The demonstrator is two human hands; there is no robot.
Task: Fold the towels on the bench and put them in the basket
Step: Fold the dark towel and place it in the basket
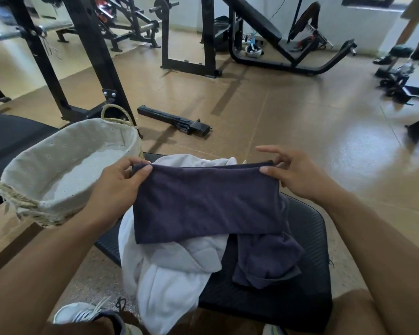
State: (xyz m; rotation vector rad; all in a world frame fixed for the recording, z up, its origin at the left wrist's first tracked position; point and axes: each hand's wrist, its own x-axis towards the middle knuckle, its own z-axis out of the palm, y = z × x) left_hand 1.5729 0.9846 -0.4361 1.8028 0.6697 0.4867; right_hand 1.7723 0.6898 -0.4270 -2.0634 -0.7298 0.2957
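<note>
Above the bench (307, 238), a folded dark towel (203, 201) is pinched at its top corners by the left hand (121, 184) and the right hand (293, 175). Beneath it, white towels (169, 274) are heaped. At the bench's left edge stands the basket (65, 165).

basket (65, 165) mouth open and unobstructed, just left of towel pile (177, 269), handles at ends

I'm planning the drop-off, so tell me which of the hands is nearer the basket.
Left. The left hand pinches the dark towel's left corner right beside the basket wall. The right hand pinches the towel's opposite corner, a towel's width farther away.
</note>
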